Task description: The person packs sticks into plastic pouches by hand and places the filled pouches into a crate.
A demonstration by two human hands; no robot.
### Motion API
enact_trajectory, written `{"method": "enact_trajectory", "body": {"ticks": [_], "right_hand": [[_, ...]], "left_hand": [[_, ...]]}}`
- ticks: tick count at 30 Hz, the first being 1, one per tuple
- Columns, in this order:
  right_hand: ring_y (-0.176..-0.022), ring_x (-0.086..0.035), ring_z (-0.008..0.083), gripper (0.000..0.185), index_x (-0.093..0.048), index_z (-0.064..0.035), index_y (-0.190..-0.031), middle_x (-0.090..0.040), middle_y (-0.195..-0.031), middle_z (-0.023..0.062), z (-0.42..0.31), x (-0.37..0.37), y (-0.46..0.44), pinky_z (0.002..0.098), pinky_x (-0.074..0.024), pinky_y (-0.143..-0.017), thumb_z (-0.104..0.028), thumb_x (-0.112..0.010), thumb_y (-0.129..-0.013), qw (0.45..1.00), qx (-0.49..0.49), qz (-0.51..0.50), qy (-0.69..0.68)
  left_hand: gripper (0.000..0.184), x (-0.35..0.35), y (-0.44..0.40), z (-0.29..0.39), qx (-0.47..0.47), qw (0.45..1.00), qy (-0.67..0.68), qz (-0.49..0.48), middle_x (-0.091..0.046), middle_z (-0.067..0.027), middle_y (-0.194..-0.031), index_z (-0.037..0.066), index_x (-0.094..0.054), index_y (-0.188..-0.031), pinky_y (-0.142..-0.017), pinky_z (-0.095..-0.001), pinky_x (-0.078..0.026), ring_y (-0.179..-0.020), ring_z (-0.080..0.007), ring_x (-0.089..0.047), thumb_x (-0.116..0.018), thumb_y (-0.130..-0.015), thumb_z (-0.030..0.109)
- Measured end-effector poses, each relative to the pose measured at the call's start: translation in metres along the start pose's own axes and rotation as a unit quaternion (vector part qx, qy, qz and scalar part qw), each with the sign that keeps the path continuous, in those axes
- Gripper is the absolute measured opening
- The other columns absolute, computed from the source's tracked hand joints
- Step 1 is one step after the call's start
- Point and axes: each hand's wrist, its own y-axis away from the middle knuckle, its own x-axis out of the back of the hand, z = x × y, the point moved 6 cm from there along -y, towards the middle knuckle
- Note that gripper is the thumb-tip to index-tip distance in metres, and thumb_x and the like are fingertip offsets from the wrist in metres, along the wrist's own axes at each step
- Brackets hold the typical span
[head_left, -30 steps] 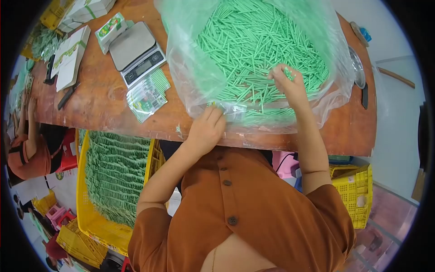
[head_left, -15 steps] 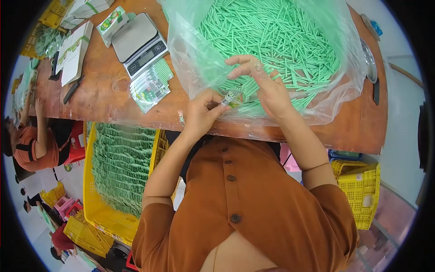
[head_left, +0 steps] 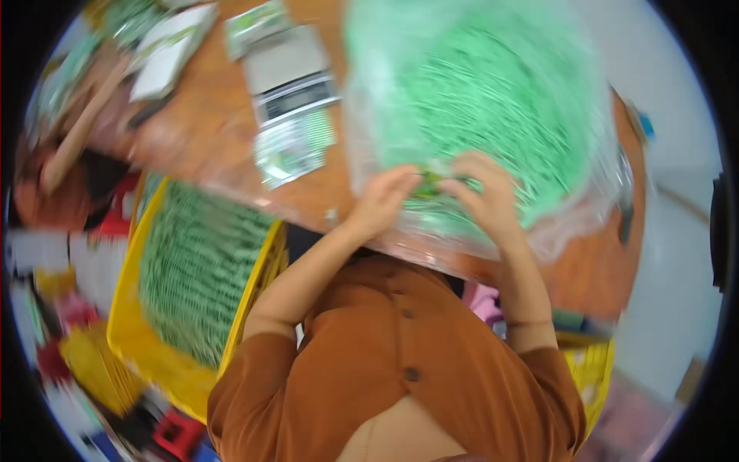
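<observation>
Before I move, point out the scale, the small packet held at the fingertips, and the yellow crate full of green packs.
Scale [head_left: 286,58]: head view, its flat weighing plate.
Small packet [head_left: 429,182]: head view, its green printed part, blurred.
Yellow crate [head_left: 159,376]: head view, its near wall.

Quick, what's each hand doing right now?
Left hand: closed, pinching a small green packet.
Right hand: fingers curled at the packet's other side; too blurry to tell its grip.
</observation>
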Motion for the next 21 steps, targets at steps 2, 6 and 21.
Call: {"method": "enact_trajectory", "body": {"ticks": [2,6,21], "right_hand": [[-0.075,-0.057,0.0271,0.013,-0.062,-0.0019,-0.079,-0.059,-0.080,0.0118,-0.019,0.006,-0.001,0.0339,-0.0451,-0.065,-0.002,-0.067,-0.067,0.982,0.099,0.035,0.155],[-0.084,-0.057,0.0306,0.019,-0.060,0.0020,-0.084,-0.057,-0.092,0.0161,-0.074,-0.029,-0.005,0.0360,-0.0475,-0.069,0.012,-0.063,-0.068,0.930,0.326,-0.059,0.157],[-0.092,-0.057,0.0302,0.014,-0.060,0.0017,-0.091,-0.062,-0.093,0.0157,-0.019,-0.047,-0.011,0.0380,-0.0423,-0.085,0.004,-0.057,-0.078,0.965,0.133,-0.087,0.209]], "left_hand": [[0.029,-0.003,-0.004,0.006,0.006,0.995,0.077,-0.060,-0.059,-0.0075,-0.105,0.000,-0.051,-0.116,-0.088,-0.0310,-0.043,-0.096,-0.0161,-0.055,-0.049,-0.089,0.011],[0.039,0.027,0.014,0.094,-0.150,0.957,-0.231,-0.087,-0.058,-0.0158,-0.093,0.003,-0.052,-0.109,-0.075,-0.0381,-0.047,-0.088,-0.0304,-0.057,-0.062,-0.071,0.009],[0.019,0.469,0.530,0.074,0.187,0.353,-0.722,0.565,-0.064,-0.0141,-0.086,0.007,-0.065,-0.087,-0.072,-0.0377,-0.046,-0.084,-0.0266,-0.060,-0.057,-0.079,0.022]]}}
